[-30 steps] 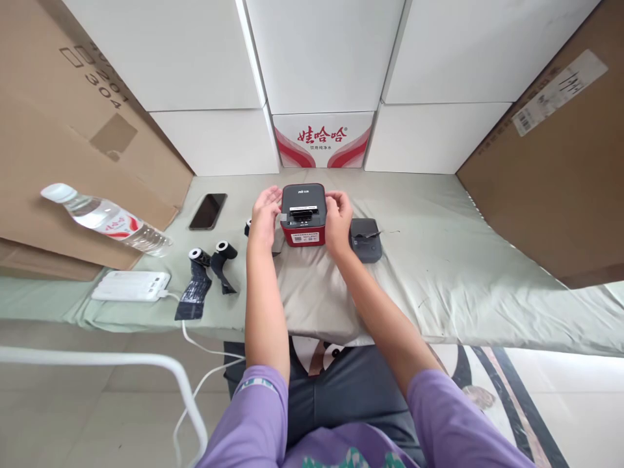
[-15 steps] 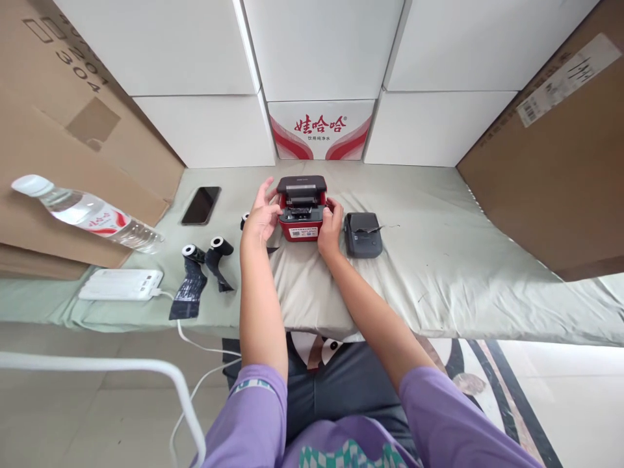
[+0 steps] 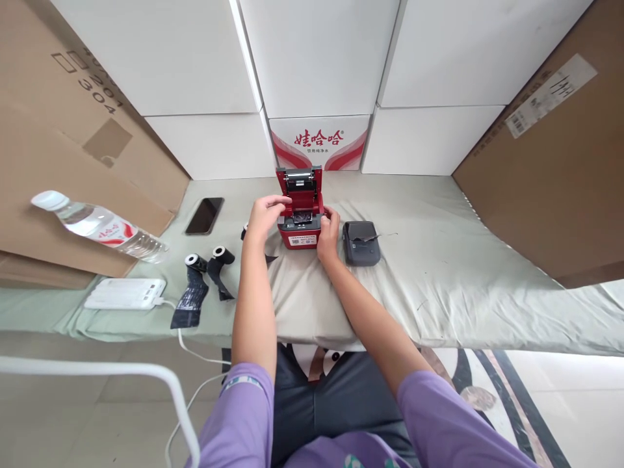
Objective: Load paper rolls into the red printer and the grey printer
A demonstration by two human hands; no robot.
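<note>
1. Small red box-shaped label printer (image 3: 301, 224): stands on the cloth-covered worktop (image 3: 439, 273) near its far middle, lid swung upright so the inner bay shows.
2. Left hand (image 3: 266, 218): lies against the printer's left side, fingers bent over the top edge by the lid hinge; a loose grip on the casing, not fully closed.
3. Right hand (image 3: 328, 235): pressed to the printer's right front corner, fingers curled against the body, steadying it.
4. Dark grey compact printer (image 3: 361, 242): just beside the right hand, on the same cloth, a thin strip trailing from its top.
5. Two black ribbon rolls with white cores (image 3: 207, 276): left of the left forearm, their tails unrolled toward the worktop's near edge; a third roll is partly hidden behind the left hand.
6. Black smartphone (image 3: 205, 216): face up, farther back on the left.
7. White power bank with cable (image 3: 125, 294): at the left near edge, the cable hanging off the edge.
8. Clear plastic water bottle with a red label (image 3: 97, 226): lying tilted on brown cardboard (image 3: 73, 149).
9. White cartons (image 3: 316, 58): stacked behind the printer, closing off the far side.
</note>
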